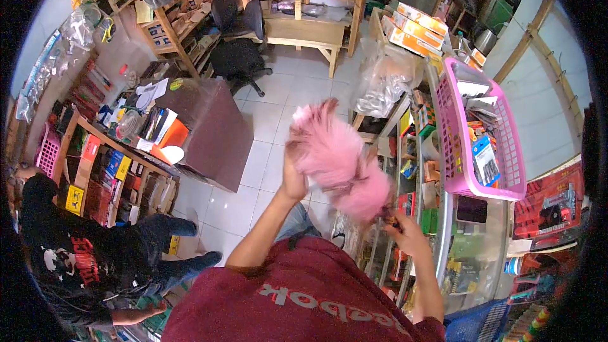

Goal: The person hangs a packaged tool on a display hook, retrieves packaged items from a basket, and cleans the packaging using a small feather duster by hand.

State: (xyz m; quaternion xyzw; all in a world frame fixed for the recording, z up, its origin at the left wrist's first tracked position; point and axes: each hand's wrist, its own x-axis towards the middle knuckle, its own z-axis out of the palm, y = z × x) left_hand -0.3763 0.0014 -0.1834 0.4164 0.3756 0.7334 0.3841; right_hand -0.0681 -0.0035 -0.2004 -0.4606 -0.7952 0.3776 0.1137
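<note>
A fluffy pink feather duster (pixel 339 158) with brown-tinged tips is held up in front of my body, slightly blurred. My right hand (pixel 407 237) is closed around its short dark handle end at the lower right. Against the left side of the feathers lies my left hand (pixel 292 177), its fingers mostly hidden by them. I cannot see whether that hand grips the duster or only touches it.
To my right, a pink plastic basket (pixel 451 152) of packaged goods stands on a glass display case (pixel 472 253). Orange-white boxes (pixel 415 28) are stacked beyond. At left are a brown desk (pixel 218 133), a black office chair (pixel 237 57) and another person (pixel 95 247) in dark clothes.
</note>
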